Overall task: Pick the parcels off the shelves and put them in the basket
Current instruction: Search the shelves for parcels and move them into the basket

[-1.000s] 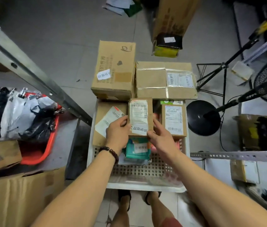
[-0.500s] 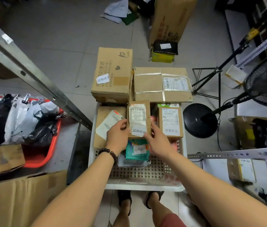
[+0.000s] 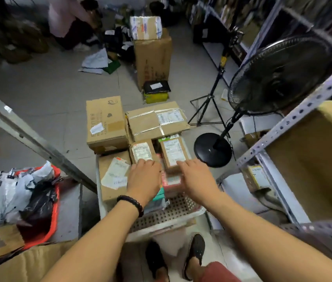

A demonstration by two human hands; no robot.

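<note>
A white perforated basket (image 3: pixel 167 215) stands on the floor in front of my feet, packed with cardboard parcels. A small labelled parcel (image 3: pixel 141 151) stands in its middle. My left hand (image 3: pixel 143 180) rests its fingertips on that parcel's near edge, the fingers bent down loosely. My right hand (image 3: pixel 197 180) is open, its straight fingers touching the near end of a second labelled parcel (image 3: pixel 173 152) to the right. A bigger parcel (image 3: pixel 110 176) fills the basket's left side. Pink and green packets lie half hidden under my hands.
Two large boxes (image 3: pixel 106 123) (image 3: pixel 157 119) lie at the basket's far end. A black standing fan (image 3: pixel 279 74) and a tripod (image 3: pixel 208 106) are at the right, by metal shelving (image 3: pixel 303 110). A red basket (image 3: pixel 56 202) of bagged parcels sits on the left shelf. A person (image 3: pixel 69 21) crouches far back.
Both hands held the small parcel before; it now stands in the basket. My right hand has moved right onto the neighbouring parcel. The camera has tilted up.
</note>
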